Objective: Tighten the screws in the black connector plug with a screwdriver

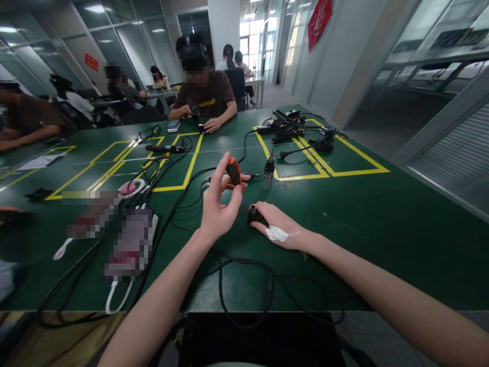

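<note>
In my left hand (221,201) is a screwdriver (234,172) with an orange and black handle, pinched between thumb and fingers. Its thin shaft slants down toward a small black part (252,214) with a round threaded-looking top. My right hand (277,224), resting on the table with white tape on its back, grips that black part. Whether the screwdriver tip touches the part I cannot tell. Just beyond my hands stands a black and grey cylinder (268,173) with a pointed metal tip, upright on the green table (367,224).
Black cables (263,267) loop across the table before me. Two phones lie to the left, the nearer phone (132,242) with a white cord. A pile of black tools and cords (284,125) lies at the far right. Opposite, a co-worker (208,97) holds a dark tool.
</note>
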Available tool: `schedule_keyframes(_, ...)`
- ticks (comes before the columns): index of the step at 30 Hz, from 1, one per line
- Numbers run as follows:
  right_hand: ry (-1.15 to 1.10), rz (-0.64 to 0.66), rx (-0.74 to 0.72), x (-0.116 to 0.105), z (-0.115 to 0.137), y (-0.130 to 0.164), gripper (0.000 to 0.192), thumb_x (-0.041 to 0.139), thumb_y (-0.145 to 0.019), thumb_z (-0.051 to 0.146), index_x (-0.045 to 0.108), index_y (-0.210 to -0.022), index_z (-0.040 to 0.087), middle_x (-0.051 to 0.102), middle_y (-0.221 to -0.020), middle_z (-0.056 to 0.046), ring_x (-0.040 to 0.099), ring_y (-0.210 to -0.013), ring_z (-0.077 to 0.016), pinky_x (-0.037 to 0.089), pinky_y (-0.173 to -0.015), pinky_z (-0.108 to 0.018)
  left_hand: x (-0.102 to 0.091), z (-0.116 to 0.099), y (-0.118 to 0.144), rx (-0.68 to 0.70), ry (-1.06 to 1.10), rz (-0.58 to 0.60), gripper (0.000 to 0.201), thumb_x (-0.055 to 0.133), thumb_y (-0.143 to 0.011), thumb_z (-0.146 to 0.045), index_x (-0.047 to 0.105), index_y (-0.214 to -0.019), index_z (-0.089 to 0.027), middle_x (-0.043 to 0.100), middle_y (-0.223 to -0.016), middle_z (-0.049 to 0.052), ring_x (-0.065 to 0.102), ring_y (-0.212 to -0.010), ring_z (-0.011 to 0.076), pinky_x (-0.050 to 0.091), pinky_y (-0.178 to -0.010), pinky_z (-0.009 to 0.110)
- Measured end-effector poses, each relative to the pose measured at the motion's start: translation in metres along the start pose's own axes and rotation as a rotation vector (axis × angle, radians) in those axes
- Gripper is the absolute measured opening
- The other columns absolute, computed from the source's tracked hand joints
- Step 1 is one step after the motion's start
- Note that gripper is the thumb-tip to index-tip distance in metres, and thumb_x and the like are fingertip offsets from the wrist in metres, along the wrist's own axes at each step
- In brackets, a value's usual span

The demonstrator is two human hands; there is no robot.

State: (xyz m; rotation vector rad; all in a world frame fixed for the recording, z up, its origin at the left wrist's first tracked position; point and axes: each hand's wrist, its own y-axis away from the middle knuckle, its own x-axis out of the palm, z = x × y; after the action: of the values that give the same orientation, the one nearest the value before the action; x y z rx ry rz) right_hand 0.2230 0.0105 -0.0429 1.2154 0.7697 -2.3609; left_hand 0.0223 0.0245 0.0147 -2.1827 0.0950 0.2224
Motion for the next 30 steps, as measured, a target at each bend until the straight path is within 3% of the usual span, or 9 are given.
schedule_keyframes(15,0.014,-0.010,-0.007,0.0008,-0.0005,0.0000,0.024,0.065,-0.102,0.026,0.061,-0.125,0.020,0.072,-0.116,-0.014,0.069,-0.102,-0.0310,0.057,-0.093,-0.049,0.0009,0.0023,-0.0009,0.029,-0.031,-0.033,0.065,0.067,-0.104,-0.026,0.038,-0.162,-0.031,0.080,-0.110,0.005,0.078,-0.099,0.0183,0.062,-0.083,0.029)
schedule_keyframes(23,0.024,-0.004,0.001,0.0007,0.0012,-0.0004,0.028,0.066,-0.101,0.024,0.060,-0.128,0.019,0.072,-0.121,-0.015,0.070,-0.108,-0.0320,0.058,-0.096,-0.050,0.0011,0.0003,-0.0023,0.049,-0.048,-0.031,0.061,0.065,-0.105,-0.027,0.040,-0.161,-0.030,0.080,-0.118,0.008,0.078,-0.099,0.0183,0.060,-0.076,0.028)
schedule_keyframes(30,0.025,-0.006,0.004,0.0014,-0.0007,0.0000,0.027,0.066,-0.101,0.026,0.061,-0.128,0.020,0.072,-0.119,-0.014,0.070,-0.107,-0.0314,0.058,-0.096,-0.049,0.0010,0.0018,-0.0014,0.017,-0.040,-0.031,0.064,0.066,-0.105,-0.028,0.038,-0.163,-0.030,0.080,-0.121,0.008,0.079,-0.102,0.0187,0.062,-0.081,0.028)
